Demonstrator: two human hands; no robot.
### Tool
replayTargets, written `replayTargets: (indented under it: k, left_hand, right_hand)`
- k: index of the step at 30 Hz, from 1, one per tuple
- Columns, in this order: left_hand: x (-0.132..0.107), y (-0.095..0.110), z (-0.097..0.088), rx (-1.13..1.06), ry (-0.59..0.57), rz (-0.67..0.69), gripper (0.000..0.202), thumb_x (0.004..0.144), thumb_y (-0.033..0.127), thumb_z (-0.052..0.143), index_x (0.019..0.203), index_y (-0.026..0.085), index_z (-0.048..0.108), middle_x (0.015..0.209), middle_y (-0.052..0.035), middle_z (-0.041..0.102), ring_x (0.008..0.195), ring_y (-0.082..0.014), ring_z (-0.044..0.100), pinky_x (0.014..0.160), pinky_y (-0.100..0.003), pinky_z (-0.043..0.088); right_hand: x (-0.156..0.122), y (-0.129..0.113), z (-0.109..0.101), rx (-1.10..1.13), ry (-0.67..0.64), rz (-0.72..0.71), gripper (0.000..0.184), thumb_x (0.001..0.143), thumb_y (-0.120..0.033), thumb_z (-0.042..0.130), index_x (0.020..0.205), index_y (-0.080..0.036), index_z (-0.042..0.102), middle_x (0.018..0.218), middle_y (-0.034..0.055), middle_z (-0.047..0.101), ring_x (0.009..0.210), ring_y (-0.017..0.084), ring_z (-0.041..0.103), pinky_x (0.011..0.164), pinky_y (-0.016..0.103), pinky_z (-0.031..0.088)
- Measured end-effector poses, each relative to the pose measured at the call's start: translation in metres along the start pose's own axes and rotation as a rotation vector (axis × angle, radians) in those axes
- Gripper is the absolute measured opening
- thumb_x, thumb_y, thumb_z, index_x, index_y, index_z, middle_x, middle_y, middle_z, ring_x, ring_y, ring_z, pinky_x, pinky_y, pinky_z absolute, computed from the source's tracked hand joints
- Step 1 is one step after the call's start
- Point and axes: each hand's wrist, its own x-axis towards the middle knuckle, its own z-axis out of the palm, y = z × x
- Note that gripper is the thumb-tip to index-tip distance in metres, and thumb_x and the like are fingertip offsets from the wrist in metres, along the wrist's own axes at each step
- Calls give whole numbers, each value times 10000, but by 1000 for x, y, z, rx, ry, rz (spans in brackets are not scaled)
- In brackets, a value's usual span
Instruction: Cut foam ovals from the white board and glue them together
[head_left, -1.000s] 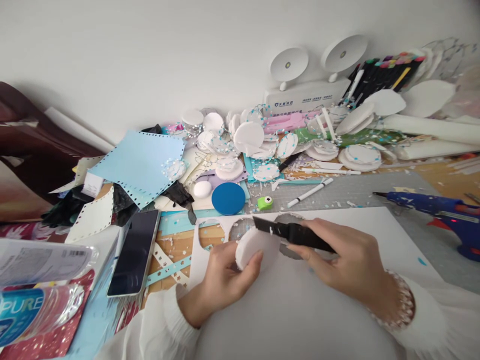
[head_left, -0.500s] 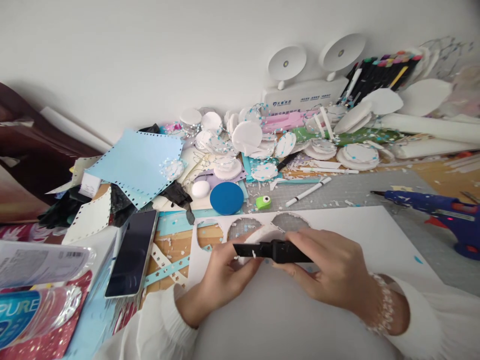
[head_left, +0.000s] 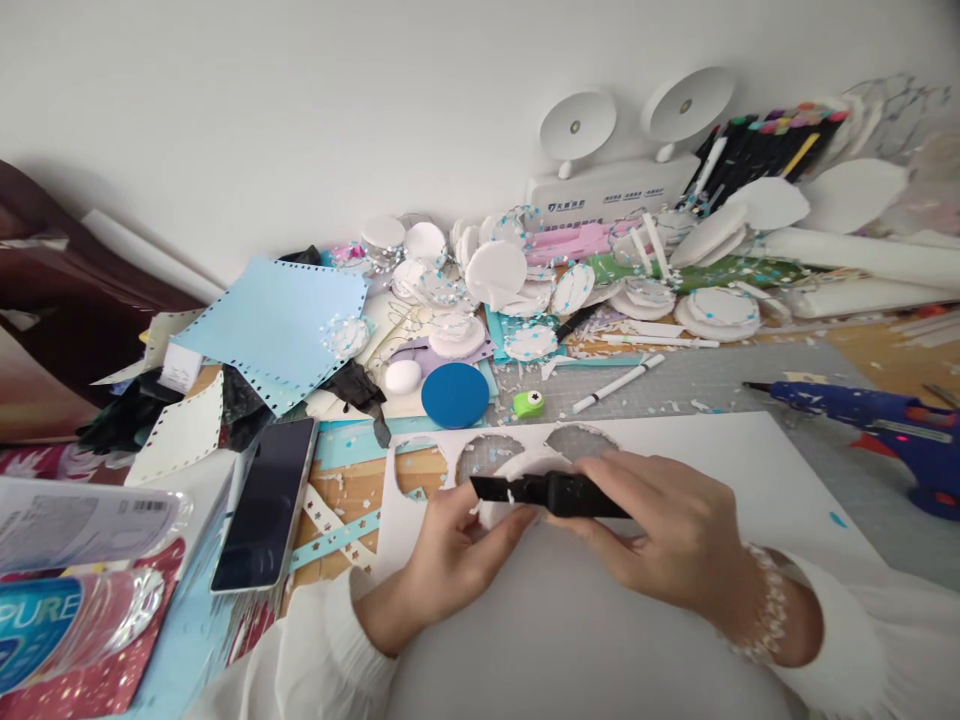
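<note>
My right hand (head_left: 664, 530) is closed round a black utility knife (head_left: 574, 495), its dark blade pointing left. Between thumb and fingers my left hand (head_left: 457, 550) grips a white foam disc (head_left: 529, 463), partly hidden behind the knife. The blade lies across the near side of the disc, with small white crumbs on it. Under both hands lies a white foam sheet (head_left: 720, 460) with three round holes along its far edge.
Beyond the sheet are a blue disc (head_left: 454, 395), a green paper punch (head_left: 528, 404) and a white pen (head_left: 619, 384). A blue glue gun (head_left: 862, 410) lies right, a phone (head_left: 266, 505) left. Many white discs (head_left: 495, 273) are heaped along the wall.
The knife has shifted slightly right and up against the disc. Both hands keep their hold, and the disc's rim now looks smoother from this angle.
</note>
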Motion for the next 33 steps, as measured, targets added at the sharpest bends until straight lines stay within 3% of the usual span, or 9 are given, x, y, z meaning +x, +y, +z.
replayTargets:
  k: [6, 8, 13, 18, 21, 25, 30, 33]
  left_hand:
    - [-1, 8, -4, -108, 31, -50, 133, 836, 266, 663, 898, 151, 683, 788, -42, 698, 665, -134, 593, 559, -195, 464]
    - [-1, 8, -3, -151, 28, -53, 139, 833, 263, 666, 928, 163, 681, 841, -49, 708, 718, -148, 617, 610, -210, 492]
    - [4, 9, -1, -223, 32, -76, 191, 801, 241, 694, 956, 194, 593, 871, -22, 650, 748, -137, 604, 632, -214, 492]
    - [9, 22, -4, -44, -73, 174, 162, 783, 123, 618, 901, 206, 545, 953, -37, 617, 873, -170, 603, 764, -271, 487]
    - [9, 24, -5, 97, -165, 330, 130, 794, 119, 540, 884, 210, 521, 788, -15, 582, 693, -152, 558, 637, -264, 451]
    - [8, 12, -8, 316, -124, 492, 132, 765, 186, 505, 701, 218, 394, 594, 24, 423, 523, -130, 408, 491, -267, 288]
    - [6, 4, -6, 448, -137, 514, 215, 721, 176, 484, 650, 221, 287, 556, 31, 366, 496, -120, 334, 490, -274, 189]
    - [5, 5, -3, 485, -136, 515, 237, 681, 209, 497, 662, 225, 262, 564, 34, 356, 497, -119, 320, 491, -271, 166]
  right_hand:
    - [-2, 25, -1, -135, 8, 266, 269, 876, -432, 617, 821, -170, 645, 592, -1, 638, 501, 143, 590, 523, 263, 364]
    - [-2, 28, -1, -131, 3, 280, 295, 895, -448, 577, 811, -170, 627, 560, -10, 602, 471, 138, 560, 501, 262, 352]
    - [-4, 17, -1, 29, -39, 119, 248, 903, -408, 572, 891, -161, 593, 720, 43, 680, 621, 175, 643, 593, 267, 426]
    - [-3, 4, -2, 70, -67, -15, 260, 921, -411, 534, 891, -157, 580, 756, 84, 694, 619, 200, 642, 570, 304, 413]
    - [-1, 0, -3, 80, -72, -63, 311, 930, -450, 512, 908, -147, 579, 767, 94, 700, 616, 198, 637, 569, 318, 408]
    - [0, -6, -6, 101, -76, -88, 281, 959, -378, 480, 1052, -128, 569, 729, 42, 693, 622, 168, 630, 612, 314, 415]
    - [0, -14, -10, 82, -65, -239, 278, 910, -168, 565, 1180, -100, 561, 605, -17, 619, 527, 141, 546, 557, 319, 354]
    - [5, -21, -13, 92, -16, -357, 247, 924, -106, 451, 1118, -103, 604, 562, -15, 584, 483, 135, 488, 511, 318, 303]
